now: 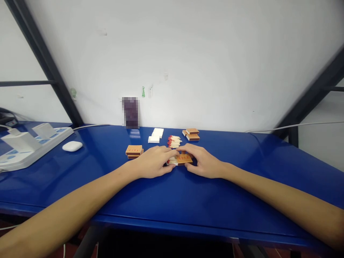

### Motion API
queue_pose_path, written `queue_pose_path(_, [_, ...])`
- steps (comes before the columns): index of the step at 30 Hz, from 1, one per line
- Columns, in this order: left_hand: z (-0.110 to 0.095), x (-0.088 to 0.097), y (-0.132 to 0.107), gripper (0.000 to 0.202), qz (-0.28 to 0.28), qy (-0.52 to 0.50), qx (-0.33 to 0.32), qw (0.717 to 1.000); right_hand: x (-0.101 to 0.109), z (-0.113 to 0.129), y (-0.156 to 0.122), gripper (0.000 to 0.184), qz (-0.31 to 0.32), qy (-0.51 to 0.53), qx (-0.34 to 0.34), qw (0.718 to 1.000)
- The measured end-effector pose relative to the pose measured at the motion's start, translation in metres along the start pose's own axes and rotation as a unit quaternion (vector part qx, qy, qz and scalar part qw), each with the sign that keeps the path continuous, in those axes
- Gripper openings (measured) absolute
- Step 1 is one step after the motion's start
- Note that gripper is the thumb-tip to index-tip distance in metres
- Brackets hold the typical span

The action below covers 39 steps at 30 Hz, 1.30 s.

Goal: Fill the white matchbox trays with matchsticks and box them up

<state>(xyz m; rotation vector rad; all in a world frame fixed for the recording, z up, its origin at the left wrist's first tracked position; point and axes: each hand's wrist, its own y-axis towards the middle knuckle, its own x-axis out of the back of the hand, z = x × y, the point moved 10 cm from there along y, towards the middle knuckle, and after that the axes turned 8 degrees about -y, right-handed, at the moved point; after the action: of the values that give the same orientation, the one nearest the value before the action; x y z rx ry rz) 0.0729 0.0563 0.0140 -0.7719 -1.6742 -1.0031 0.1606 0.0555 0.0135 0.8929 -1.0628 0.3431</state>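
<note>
Both my hands meet at the middle of the blue table point(172, 200) around an orange matchbox point(182, 159) with matches showing at its left end. My left hand point(154, 161) grips it from the left, fingers curled over it. From the right, my right hand point(202, 161) pinches the same box. Just behind lies a loose pile of red-tipped matches point(174, 141). A stack of orange matchboxes point(134, 151) sits left of my left hand, and another stack point(191, 134) lies further back on the right.
White inner trays point(156, 135) lie behind the matches. A white earbud case point(72, 146) and a white power strip with plugs point(27, 145) occupy the left. A dark blurred object point(130, 112) leans on the white wall. Black frame bars stand at both sides.
</note>
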Motion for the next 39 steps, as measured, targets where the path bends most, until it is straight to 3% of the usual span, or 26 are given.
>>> queue_pose_path(20, [-0.002,0.000,0.000,0.027,0.013,-0.016,0.002,1.000,0.001,0.004,0.001,0.042,-0.002,0.013,0.014,1.000])
queue_pose_path(35, [-0.008,0.004,-0.003,0.041,-0.005,-0.064,-0.016,0.998,0.002,0.005,0.001,0.038,-0.006,0.027,0.015,1.000])
queue_pose_path(39, [-0.012,0.005,-0.004,0.042,-0.010,-0.070,-0.035,0.997,0.003,0.005,0.000,0.045,-0.011,0.033,0.012,0.999])
